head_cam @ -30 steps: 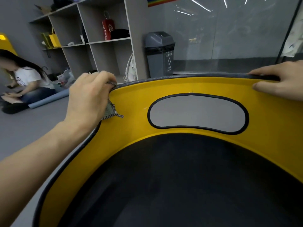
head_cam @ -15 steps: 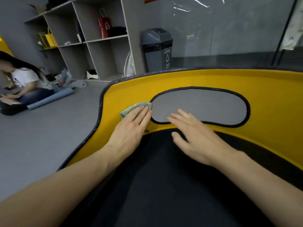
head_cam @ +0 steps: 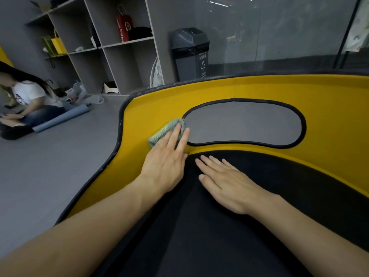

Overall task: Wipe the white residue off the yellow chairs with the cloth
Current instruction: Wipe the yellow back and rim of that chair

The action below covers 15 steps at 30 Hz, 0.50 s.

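Left hand (head_cam: 165, 164): fingers straight and close together, it pressed the cloth (head_cam: 162, 132) flat against the yellow chair (head_cam: 249, 87), just left of its oval cut-out (head_cam: 243, 120).
Right hand (head_cam: 221, 180): lay flat on the black seat (head_cam: 239, 226), fingers slightly spread, holding nothing.

Grey floor (head_cam: 50, 166), matte. Grey wall (head_cam: 16, 33) at left. Open grey shelves (head_cam: 137, 62) against it: red bag (head_cam: 122, 30) and dark bundle (head_cam: 139, 33) in an upper bay, yellow bag (head_cam: 58, 46) further left. Pale bag (head_cam: 156, 74) hangs at the shelves' right end. Dark grey bin (head_cam: 191, 54) just beside, black liner. Glass wall (head_cam: 269, 33) behind, reflecting ceiling light strips. Person (head_cam: 28, 96) seated on floor at left; blue roll (head_cam: 61, 118) and plastic bags (head_cam: 79, 92) near.
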### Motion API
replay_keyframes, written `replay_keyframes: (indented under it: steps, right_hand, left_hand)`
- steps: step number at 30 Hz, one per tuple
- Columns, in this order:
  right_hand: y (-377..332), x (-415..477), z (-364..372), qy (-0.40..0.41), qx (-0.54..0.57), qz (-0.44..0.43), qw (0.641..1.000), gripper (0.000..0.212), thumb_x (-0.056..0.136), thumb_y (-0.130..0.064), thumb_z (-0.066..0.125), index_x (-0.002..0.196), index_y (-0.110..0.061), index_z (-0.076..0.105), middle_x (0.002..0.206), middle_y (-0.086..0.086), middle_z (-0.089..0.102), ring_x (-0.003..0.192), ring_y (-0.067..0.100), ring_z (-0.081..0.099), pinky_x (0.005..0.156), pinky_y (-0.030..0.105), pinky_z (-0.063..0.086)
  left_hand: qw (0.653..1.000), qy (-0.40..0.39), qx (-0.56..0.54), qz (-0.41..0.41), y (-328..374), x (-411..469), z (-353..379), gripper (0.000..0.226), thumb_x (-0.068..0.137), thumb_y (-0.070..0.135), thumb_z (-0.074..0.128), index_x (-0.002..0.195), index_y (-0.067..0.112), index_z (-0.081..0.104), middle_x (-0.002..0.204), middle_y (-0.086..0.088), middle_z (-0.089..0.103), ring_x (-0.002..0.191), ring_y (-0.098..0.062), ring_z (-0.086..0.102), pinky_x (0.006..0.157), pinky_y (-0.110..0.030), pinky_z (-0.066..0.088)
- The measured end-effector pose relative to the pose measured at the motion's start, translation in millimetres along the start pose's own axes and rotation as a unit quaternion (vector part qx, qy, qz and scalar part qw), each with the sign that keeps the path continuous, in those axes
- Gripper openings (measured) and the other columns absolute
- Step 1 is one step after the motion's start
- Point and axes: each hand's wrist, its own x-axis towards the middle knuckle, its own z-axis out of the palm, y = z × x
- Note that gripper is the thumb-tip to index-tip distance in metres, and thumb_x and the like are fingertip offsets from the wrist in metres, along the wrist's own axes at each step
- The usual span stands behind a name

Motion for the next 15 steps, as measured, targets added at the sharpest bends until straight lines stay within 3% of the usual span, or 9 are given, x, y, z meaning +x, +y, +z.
replay_keyframes:
  steps: [4, 9, 12, 15]
  right_hand:
    - [1, -8, 0, 0.005, -0.002, -0.007, 1.0, 0.058, 0.105, -0.051, 0.01, 0.159, -0.031, 0.003, 0.166, -0.012, -0.001, 0.149, 0.0, -0.009, 0.124, 0.032, -0.003]
    - [2, -8, 7, 0.014, -0.016, -0.017, 1.0, 0.059, 0.104, -0.052, 0.009, 0.159, -0.031, 0.001, 0.166, -0.01, -0.001, 0.15, 0.002, -0.009, 0.124, 0.034, -0.006]
    - [2, -9, 6, 0.015, -0.013, -0.023, 1.0, 0.059, 0.104, -0.052, 0.01, 0.158, -0.032, 0.001, 0.166, -0.01, 0.001, 0.15, 0.003, -0.008, 0.124, 0.035, -0.005]
    - [0, -9, 6, 0.016, -0.016, -0.023, 0.999, 0.059, 0.104, -0.052, 0.01, 0.158, -0.032, 0.001, 0.166, -0.009, 0.002, 0.151, 0.005, -0.006, 0.124, 0.036, -0.005]
  left_hand:
    - [0.998, -0.051, -0.036, -0.022, 1, -20, 15, 0.065, 0.103, 0.045, 0.002, 0.158, 0.014, -0.015, 0.167, -0.011, -0.006, 0.154, -0.021, 0.003, 0.125, -0.035, 0.012]
    - [0.996, 0.059, -0.06, -0.007, 10, 32, -12, 0.068, 0.105, 0.052, 0.019, 0.16, 0.021, -0.007, 0.166, -0.014, -0.009, 0.154, -0.027, 0.006, 0.124, -0.036, 0.007]
    - [0.994, 0.095, -0.027, 0.05, 13, 68, -33, 0.065, 0.106, 0.051, 0.02, 0.16, 0.023, -0.004, 0.167, -0.015, -0.008, 0.154, -0.028, 0.005, 0.125, -0.038, 0.005]
    - [0.986, 0.082, 0.003, 0.143, 18, 90, -41, 0.063, 0.106, 0.047, 0.02, 0.161, 0.021, 0.0, 0.167, -0.015, -0.007, 0.154, -0.028, 0.002, 0.125, -0.042, 0.007]
